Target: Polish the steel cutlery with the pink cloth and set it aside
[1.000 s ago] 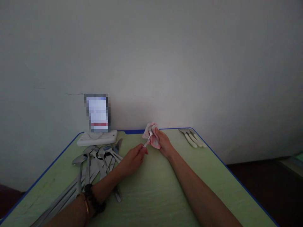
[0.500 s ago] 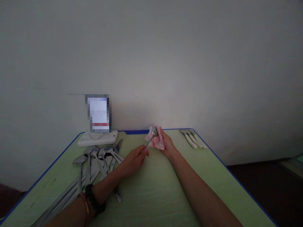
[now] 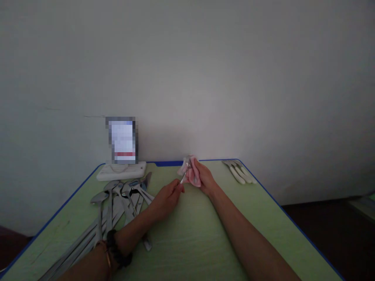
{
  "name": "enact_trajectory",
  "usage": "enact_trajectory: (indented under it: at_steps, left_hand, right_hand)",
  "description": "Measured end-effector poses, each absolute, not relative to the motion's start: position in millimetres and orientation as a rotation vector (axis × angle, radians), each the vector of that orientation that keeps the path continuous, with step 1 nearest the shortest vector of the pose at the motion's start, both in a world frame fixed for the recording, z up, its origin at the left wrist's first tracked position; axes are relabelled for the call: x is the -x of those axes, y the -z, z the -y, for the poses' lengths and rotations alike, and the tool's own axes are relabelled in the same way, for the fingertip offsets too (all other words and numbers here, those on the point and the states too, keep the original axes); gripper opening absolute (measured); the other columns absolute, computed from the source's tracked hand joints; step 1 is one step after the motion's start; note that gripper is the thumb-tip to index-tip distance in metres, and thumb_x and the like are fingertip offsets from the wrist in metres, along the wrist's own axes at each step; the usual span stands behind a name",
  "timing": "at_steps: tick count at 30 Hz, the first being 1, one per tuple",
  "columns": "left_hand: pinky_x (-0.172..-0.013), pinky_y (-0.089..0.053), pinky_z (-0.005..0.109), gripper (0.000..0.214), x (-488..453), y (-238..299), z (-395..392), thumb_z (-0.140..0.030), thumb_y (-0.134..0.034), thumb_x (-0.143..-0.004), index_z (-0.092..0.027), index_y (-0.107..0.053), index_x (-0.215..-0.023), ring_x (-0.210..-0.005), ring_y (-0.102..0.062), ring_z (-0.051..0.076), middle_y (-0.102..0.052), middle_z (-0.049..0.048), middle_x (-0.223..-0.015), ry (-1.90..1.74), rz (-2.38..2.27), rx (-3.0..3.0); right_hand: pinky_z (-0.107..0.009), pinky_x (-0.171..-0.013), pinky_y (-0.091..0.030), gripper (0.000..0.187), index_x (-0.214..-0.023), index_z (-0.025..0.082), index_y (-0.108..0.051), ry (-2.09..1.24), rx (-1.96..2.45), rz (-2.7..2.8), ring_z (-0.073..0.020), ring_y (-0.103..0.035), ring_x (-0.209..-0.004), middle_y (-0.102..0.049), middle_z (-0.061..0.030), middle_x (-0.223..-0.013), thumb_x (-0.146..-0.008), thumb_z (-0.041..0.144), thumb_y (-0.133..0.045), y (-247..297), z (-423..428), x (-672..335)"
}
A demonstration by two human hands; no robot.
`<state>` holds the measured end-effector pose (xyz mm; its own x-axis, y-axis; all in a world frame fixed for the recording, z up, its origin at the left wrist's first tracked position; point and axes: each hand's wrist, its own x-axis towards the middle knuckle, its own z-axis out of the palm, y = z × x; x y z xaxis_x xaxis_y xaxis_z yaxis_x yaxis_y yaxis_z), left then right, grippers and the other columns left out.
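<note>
In the head view, both hands are near the far edge of a pale green surface (image 3: 193,242) trimmed in blue. The left hand (image 3: 168,197) is closed around the handle of a metal spoon (image 3: 183,178), which slants up and away toward the middle of that far edge. The right hand (image 3: 204,177) is nearly closed, pinching a soft pink-and-white cloth (image 3: 195,177) that is folded about the spoon's head; the exact finger placement behind the cloth is hidden.

The spoon should be light, stiff and hard to damage, though its polished metal may slip; the handle, where the left hand has it, looks the surest hold. The cloth looks thin and limp, likely to bunch or slide, so it is best gripped through its folds, close behind the spoon's head.

Along the left edge lies a heap of metal cutlery (image 3: 110,203), overlapping and partly hidden by the left forearm. Beyond it, near the far left corner, a blurred-out screen (image 3: 123,140) stands upright at a white block (image 3: 121,172). Near the far right corner, pale-handled forks (image 3: 238,175) lie side by side, well apart from the heap.
</note>
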<state>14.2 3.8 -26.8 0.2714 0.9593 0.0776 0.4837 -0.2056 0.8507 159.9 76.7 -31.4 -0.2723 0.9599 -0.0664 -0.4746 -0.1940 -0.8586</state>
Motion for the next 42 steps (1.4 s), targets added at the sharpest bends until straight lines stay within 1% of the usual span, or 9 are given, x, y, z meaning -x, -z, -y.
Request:
enact_trajectory:
  at_steps: [6, 11, 18, 23, 27, 32, 36, 39, 42]
  left_hand:
    - [-0.045, -0.025, 0.02, 0.032, -16, 22, 0, -0.043, -0.027, -0.087, -0.019, -0.048, -0.08, -0.046, -0.032, 0.01, -0.029, -0.008, -0.05, -0.817, -1.247, -1.686]
    - [-0.044, -0.025, 0.02, 0.035, -15, 24, -1, -0.045, -0.027, -0.086, -0.018, -0.049, -0.079, -0.046, -0.032, 0.009, -0.031, -0.0075, -0.052, -0.824, -1.204, -1.674]
    - [-0.047, -0.033, 0.022, 0.031, -15, 27, -3, -0.04, -0.027, -0.087, -0.019, -0.047, -0.077, -0.045, -0.038, 0.011, -0.038, -0.0058, -0.052, -0.875, -1.279, -1.704]
    - [-0.072, -0.043, 0.027, 0.029, -14, 33, -8, -0.034, -0.032, -0.086, -0.015, -0.052, -0.096, -0.074, -0.054, 0.016, -0.06, 0.006, -0.085, -0.979, -1.273, -1.856]
    - [-0.067, -0.044, 0.027, 0.032, -13, 35, -10, -0.033, -0.028, -0.087, -0.014, -0.053, -0.093, -0.068, -0.054, 0.016, -0.06, 0.0065, -0.078, -0.966, -1.29, -1.839]
    - [-0.071, -0.045, 0.027, 0.028, -13, 31, -9, -0.031, -0.03, -0.086, -0.016, -0.054, -0.084, -0.071, -0.055, 0.016, -0.061, 0.0056, -0.079, -0.99, -1.327, -1.872]
    - [-0.076, -0.044, 0.028, 0.029, -13, 32, -11, -0.03, -0.03, -0.086, -0.016, -0.055, -0.089, -0.077, -0.056, 0.018, -0.063, 0.0077, -0.084, -0.965, -1.35, -1.878]
    - [-0.081, -0.042, 0.03, 0.029, -13, 34, -13, -0.031, -0.03, -0.086, -0.016, -0.054, -0.092, -0.085, -0.055, 0.019, -0.062, 0.0085, -0.091, -0.968, -1.368, -1.898]
    - [-0.075, -0.042, 0.029, 0.029, -13, 33, -11, -0.034, -0.03, -0.087, -0.017, -0.053, -0.082, -0.075, -0.053, 0.017, -0.059, 0.0051, -0.079, -0.951, -1.367, -1.908]
  right_hand:
    - [-0.028, -0.065, -0.048, 0.035, -0.079, 0.015, -0.061, -1.728, 0.734, 0.81, -0.0169, -0.062, -0.069, -0.066, -0.0041, -0.066, -0.074, 0.049, -0.056, 34, -83, -162]
    - [-0.029, -0.064, -0.048, 0.036, -0.087, 0.018, -0.06, -1.759, 0.64, 0.825, -0.0159, -0.061, -0.068, -0.066, -0.0026, -0.071, -0.077, 0.051, -0.051, 29, -81, -158]
    - [-0.022, -0.058, -0.041, 0.033, -0.081, 0.017, -0.062, -1.474, 0.792, 1.224, -0.0103, -0.052, -0.059, -0.064, 0.0, -0.071, -0.069, 0.048, -0.061, 34, -77, -156]
    - [-0.022, -0.056, -0.037, 0.036, -0.068, 0.015, -0.061, -1.282, 0.933, 1.621, -0.0103, -0.048, -0.057, -0.059, 0.0007, -0.062, -0.072, 0.05, -0.056, 33, -74, -158]
    - [-0.022, -0.05, -0.033, 0.041, -0.056, 0.015, -0.057, -1.208, 0.963, 1.81, -0.0101, -0.045, -0.052, -0.055, 0.0008, -0.053, -0.073, 0.052, -0.054, 32, -71, -156]
    - [-0.022, -0.048, -0.033, 0.045, -0.052, 0.015, -0.056, -1.155, 0.992, 1.753, -0.0107, -0.046, -0.05, -0.055, 0.0003, -0.05, -0.075, 0.054, -0.049, 30, -69, -152]
    - [-0.022, -0.047, -0.033, 0.045, -0.05, 0.016, -0.056, -1.201, 0.973, 1.609, -0.0101, -0.044, -0.047, -0.054, 0.0007, -0.047, -0.074, 0.054, -0.051, 32, -71, -150]
    - [-0.022, -0.051, -0.037, 0.042, -0.056, 0.015, -0.061, -1.288, 0.97, 1.438, -0.0108, -0.048, -0.05, -0.057, 0.0001, -0.049, -0.071, 0.053, -0.054, 36, -76, -150]
    - [-0.024, -0.059, -0.043, 0.042, -0.066, 0.013, -0.064, -1.452, 0.921, 1.17, -0.013, -0.055, -0.058, -0.063, -0.0027, -0.057, -0.072, 0.053, -0.056, 39, -81, -152]
